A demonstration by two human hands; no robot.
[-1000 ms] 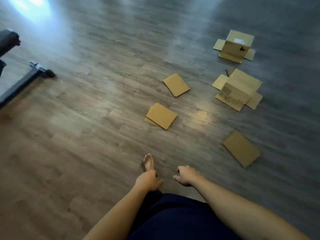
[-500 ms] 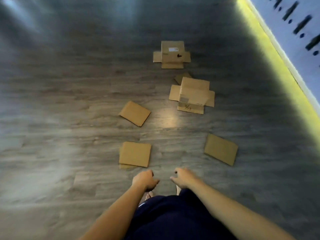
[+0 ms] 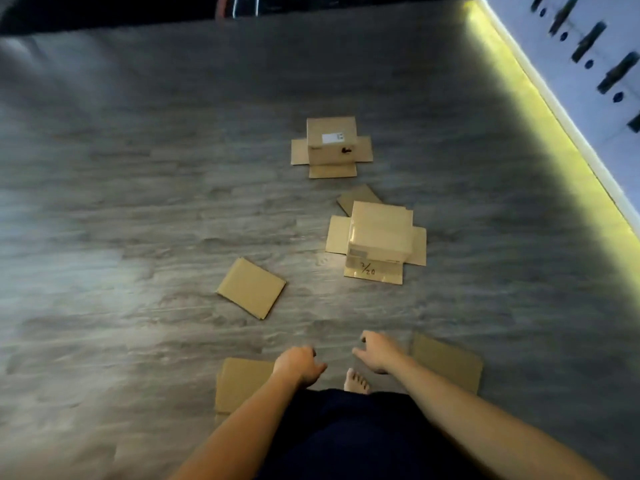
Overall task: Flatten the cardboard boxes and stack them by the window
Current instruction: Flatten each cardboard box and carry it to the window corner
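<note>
Two boxes stand unflattened on the floor ahead: the near box (image 3: 379,237), with its flaps splayed out flat around it and "7/20" written on the front one, and the far box (image 3: 331,140) behind it, which carries a white label. Three flat pieces lie closer in — a loose sheet (image 3: 252,287) out to the left, a sheet (image 3: 242,382) under the left forearm, and another sheet (image 3: 450,365) just beside the right hand.

Both hands are out in front and hold nothing. The left hand (image 3: 298,364) has its fingers loosely curled; the right hand (image 3: 378,349) hangs with fingers half bent and apart. A bare foot (image 3: 356,381) shows between the two nearest sheets.

From where I stand the slip is the worry: the wood floor (image 3: 138,202) looks smooth, and a bare sole landing on loose cardboard could slide. The splayed flaps of the near box are also easy to catch with a toe. Nothing is stacked yet, and the bright strip (image 3: 540,109) along the right wall may be the window side — I cannot tell — so scattered sheets could get left behind.
</note>
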